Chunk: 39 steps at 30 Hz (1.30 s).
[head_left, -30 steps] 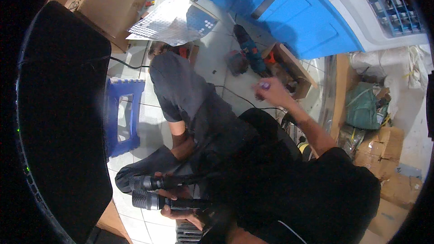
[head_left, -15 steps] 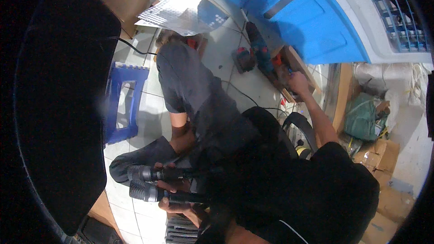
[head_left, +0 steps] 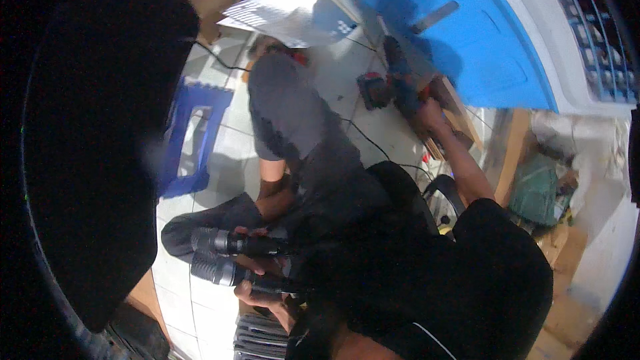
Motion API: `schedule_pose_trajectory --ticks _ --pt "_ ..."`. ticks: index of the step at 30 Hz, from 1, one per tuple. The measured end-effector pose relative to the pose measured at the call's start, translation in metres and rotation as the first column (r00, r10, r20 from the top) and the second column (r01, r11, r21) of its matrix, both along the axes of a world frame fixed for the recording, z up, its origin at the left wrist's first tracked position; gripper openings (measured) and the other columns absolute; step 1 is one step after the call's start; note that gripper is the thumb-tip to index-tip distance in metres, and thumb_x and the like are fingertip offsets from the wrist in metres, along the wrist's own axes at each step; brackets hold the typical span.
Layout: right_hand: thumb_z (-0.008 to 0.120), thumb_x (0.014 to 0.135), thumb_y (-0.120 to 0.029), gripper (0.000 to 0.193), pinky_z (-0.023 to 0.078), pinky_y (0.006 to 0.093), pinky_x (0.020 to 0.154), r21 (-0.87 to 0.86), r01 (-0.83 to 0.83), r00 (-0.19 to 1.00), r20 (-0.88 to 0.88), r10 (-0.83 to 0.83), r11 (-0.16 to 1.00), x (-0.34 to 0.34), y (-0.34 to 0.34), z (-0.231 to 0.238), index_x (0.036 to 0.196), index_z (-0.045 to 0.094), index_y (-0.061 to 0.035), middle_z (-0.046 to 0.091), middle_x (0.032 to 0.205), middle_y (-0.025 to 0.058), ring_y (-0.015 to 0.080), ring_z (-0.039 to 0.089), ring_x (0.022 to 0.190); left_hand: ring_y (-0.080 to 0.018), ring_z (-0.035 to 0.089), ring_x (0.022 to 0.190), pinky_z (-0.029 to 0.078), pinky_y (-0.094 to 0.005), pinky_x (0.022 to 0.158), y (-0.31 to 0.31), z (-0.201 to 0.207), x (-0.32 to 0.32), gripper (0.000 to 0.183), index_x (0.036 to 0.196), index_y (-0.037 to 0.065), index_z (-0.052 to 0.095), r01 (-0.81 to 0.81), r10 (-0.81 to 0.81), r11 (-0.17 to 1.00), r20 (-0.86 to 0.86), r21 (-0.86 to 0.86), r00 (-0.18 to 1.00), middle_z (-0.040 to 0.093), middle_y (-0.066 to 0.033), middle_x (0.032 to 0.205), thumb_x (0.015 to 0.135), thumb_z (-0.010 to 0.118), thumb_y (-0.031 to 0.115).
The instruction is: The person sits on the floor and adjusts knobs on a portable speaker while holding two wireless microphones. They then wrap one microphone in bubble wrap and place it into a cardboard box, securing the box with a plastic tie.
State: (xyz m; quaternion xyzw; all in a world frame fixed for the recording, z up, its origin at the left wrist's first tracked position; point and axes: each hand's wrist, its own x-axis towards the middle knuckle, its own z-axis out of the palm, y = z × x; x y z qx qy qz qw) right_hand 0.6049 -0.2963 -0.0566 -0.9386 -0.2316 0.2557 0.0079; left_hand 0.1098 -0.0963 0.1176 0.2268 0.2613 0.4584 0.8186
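My left hand (head_left: 257,295) is closed around two black handheld microphones with grey mesh heads. The upper microphone (head_left: 223,241) lies almost parallel to the lower microphone (head_left: 217,271), both heads pointing left. At upper right, my right hand (head_left: 432,119) is down at a small wooden box (head_left: 460,108). Blur and the box's contents hide its fingers. Beside that hand lies a dark teal power drill (head_left: 402,79), its chuck toward the blue panel. A red and black battery-like block (head_left: 373,90) sits left of the drill.
My crossed legs (head_left: 293,107) fill the centre left. A blue plastic stool (head_left: 193,137) stands on the tiled floor, next to a large black surface (head_left: 100,160). White perforated sheets (head_left: 287,7) lie at the top, near a blue panel (head_left: 480,33). Cardboard (head_left: 560,280) is at right.
The whole view has shifted and blurred. My right hand has moved leftward over the wooden box, closer to the drill. My left hand keeps its grip on both microphones.
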Motion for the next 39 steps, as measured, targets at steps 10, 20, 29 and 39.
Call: schedule_pose_trajectory --ticks 10,20,29,39 --pt "0.054 0.088 -0.037 0.055 0.037 0.05 0.099 0.094 -0.332 0.94 0.114 0.321 0.939 -0.006 0.004 0.061 0.134 0.047 -0.0063 0.048 0.128 0.025 0.042 0.047 0.118 -0.0373 0.066 0.088 0.051 -0.0452 0.085 -0.017 -0.012 -0.009 0.072 0.133 -0.01 0.045 -0.053 0.024 0.964 -0.113 -0.262 0.993 0.062 -0.0236 0.11 0.076 0.062 0.031" --pt "0.043 0.095 -0.045 0.063 0.029 0.0541 0.105 -0.052 -0.493 0.717 0.54 0.44 0.868 -0.043 0.017 0.147 0.143 0.036 -0.0054 0.034 0.144 0.0251 0.0441 0.035 0.128 -0.0313 0.058 0.107 0.049 -0.0449 0.094 -0.006 -0.012 -0.012 0.074 0.143 -0.001 0.039 -0.148 0.135 0.951 -0.067 -0.27 0.989 0.051 -0.0198 0.13 0.079 0.06 0.03" --pt "0.067 0.085 -0.016 0.051 0.044 0.0429 0.097 0.298 -0.33 0.942 0.051 0.33 0.896 -0.103 0.053 0.241 0.129 0.049 0.0024 0.056 0.126 0.0234 0.0368 0.054 0.114 -0.0308 0.057 0.103 0.047 -0.041 0.089 -0.004 -0.007 -0.013 0.075 0.135 0.001 0.042 -0.336 0.335 0.908 -0.049 -0.25 0.941 0.053 -0.0167 0.121 0.075 0.06 0.042" --pt "0.081 0.071 -0.04 0.056 0.049 0.0259 0.071 0.687 0.122 0.812 -0.484 0.326 0.717 -0.219 0.118 0.221 0.104 0.07 0.0039 0.068 0.088 0.0082 0.0143 0.063 0.078 -0.04 0.032 0.136 0.053 -0.0346 0.066 0.021 0.014 -0.034 0.088 0.145 0.002 0.035 -0.413 0.405 0.91 0.14 0.028 0.903 0.036 -0.0143 0.14 0.08 0.056 0.057"
